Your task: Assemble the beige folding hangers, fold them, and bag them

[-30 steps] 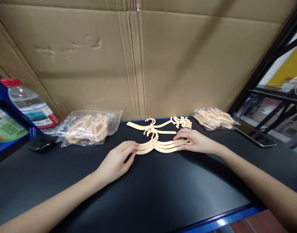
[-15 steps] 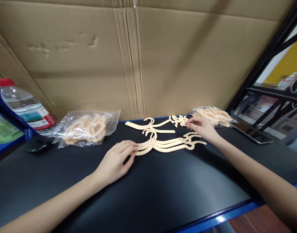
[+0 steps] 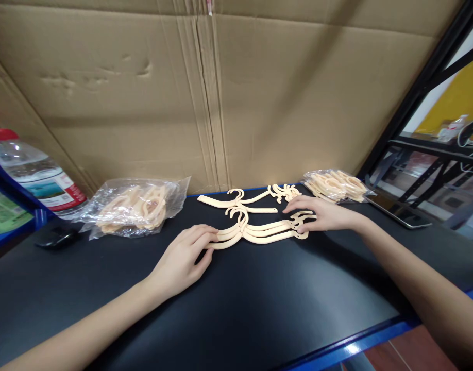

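Observation:
Several cream folding clothes hangers (image 3: pixel 269 233) lie nested together on the black table, their hooks pointing up and left. My left hand (image 3: pixel 190 252) closes its fingers and thumb over their left ends, which it hides. Small curved end pieces (image 3: pixel 298 221) sit at the right tips of these hangers. Around them is my right hand (image 3: pixel 323 214), fingers and thumb spread apart, the thumb at or against the end pieces. Behind, more hanger parts (image 3: pixel 217 202) lie with a hook, and a little pile of curved pieces (image 3: pixel 285 192) is at their right.
Clear plastic bags of cream hanger parts lie at left (image 3: pixel 132 208) and right (image 3: pixel 335 184). A black mouse (image 3: pixel 56 237) and a large red-capped bottle (image 3: pixel 39 175) are at far left. A flat dark tablet-like device (image 3: pixel 399 214) lies right. Cardboard (image 3: pixel 259 103) rises behind.
My right hand has come down and nearer, from the pile of small curved pieces to the right ends of the nested hangers. My left hand stays on their left ends.

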Tool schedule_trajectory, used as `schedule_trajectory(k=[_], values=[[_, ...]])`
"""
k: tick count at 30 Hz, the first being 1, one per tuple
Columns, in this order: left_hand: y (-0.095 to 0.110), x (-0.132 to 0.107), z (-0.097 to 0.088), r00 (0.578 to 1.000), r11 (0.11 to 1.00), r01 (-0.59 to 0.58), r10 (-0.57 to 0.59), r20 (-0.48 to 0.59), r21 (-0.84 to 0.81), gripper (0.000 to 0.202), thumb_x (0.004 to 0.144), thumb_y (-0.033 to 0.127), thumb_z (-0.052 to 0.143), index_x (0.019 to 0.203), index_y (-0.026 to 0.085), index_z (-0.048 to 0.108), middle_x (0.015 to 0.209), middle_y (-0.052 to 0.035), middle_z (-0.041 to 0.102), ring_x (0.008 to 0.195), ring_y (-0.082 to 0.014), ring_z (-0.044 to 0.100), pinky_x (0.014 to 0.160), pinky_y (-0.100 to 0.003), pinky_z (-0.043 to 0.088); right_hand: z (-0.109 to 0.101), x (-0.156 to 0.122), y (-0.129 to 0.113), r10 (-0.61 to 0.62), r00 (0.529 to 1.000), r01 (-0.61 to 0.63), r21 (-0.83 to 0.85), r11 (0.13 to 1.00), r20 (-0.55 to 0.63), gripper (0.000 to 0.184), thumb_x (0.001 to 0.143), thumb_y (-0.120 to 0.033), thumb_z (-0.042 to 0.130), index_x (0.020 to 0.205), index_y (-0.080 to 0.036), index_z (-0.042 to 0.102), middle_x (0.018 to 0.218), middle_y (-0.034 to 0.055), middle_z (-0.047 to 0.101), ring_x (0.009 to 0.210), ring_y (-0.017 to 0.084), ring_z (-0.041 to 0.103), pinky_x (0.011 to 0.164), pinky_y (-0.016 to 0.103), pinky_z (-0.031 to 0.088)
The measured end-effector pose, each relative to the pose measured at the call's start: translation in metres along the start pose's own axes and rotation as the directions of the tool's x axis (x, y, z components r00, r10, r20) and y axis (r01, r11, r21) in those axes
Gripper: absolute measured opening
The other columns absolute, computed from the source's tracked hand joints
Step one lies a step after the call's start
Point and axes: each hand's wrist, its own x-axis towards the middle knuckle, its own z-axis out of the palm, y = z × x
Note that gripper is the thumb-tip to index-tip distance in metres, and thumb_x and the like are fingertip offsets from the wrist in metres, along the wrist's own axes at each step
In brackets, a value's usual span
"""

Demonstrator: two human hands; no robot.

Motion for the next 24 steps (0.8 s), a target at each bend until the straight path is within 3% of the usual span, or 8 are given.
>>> schedule_trajectory(k=[3,13,19,24], values=[[0.0,0.001,0.0,1.0,1.0,0.007,-0.007,0.011,0.003,0.019,0.089,0.017,0.044,0.101,0.019,0.058,0.112,-0.0084,0.062,0.106,-0.0233,0.057,0.088,-0.038,0.048,-0.002,-0.003,0.003,0.027,0.995,-0.026,-0.008,1.0,0.093,0.059,0.069,-0.047,0.075,0.121,-0.024,0.06,0.133,0.0088,0.049,0.125,0.028,0.044,0.106,0.043,0.034],[0.0,0.001,0.002,1.0,1.0,0.025,-0.025,-0.013,0.01,0.019,0.09,0.017,0.042,0.1,0.019,0.058,0.11,-0.0086,0.062,0.103,-0.0232,0.058,0.087,-0.038,0.048,-0.002,0.0,-0.001,0.016,0.992,-0.015,-0.009,1.0,0.122,0.041,0.077,-0.043,0.069,0.112,-0.023,0.066,0.122,0.0078,0.057,0.113,0.025,0.053,0.099,0.04,0.041],[0.002,0.0,0.001,0.999,1.0,-0.008,0.009,-0.034,0.021,0.021,0.088,0.016,0.045,0.104,0.02,0.059,0.109,-0.0083,0.064,0.104,-0.0235,0.058,0.088,-0.039,0.047,-0.001,0.001,0.006,0.024,0.998,-0.024,-0.004,1.0,-0.066,0.028,0.084,-0.038,0.061,0.106,-0.022,0.066,0.115,0.0077,0.062,0.11,0.025,0.056,0.097,0.042,0.043],[0.002,0.0,0.0,0.999,0.999,-0.017,0.018,-0.044,0.029,0.02,0.089,0.017,0.045,0.103,0.019,0.059,0.108,-0.0084,0.064,0.103,-0.0229,0.059,0.088,-0.038,0.047,-0.001,0.002,0.011,0.088,0.954,-0.112,-0.069,0.991,-0.285,0.019,0.084,-0.031,0.055,0.095,-0.02,0.067,0.102,0.0069,0.068,0.097,0.024,0.062,0.088,0.042,0.048]])
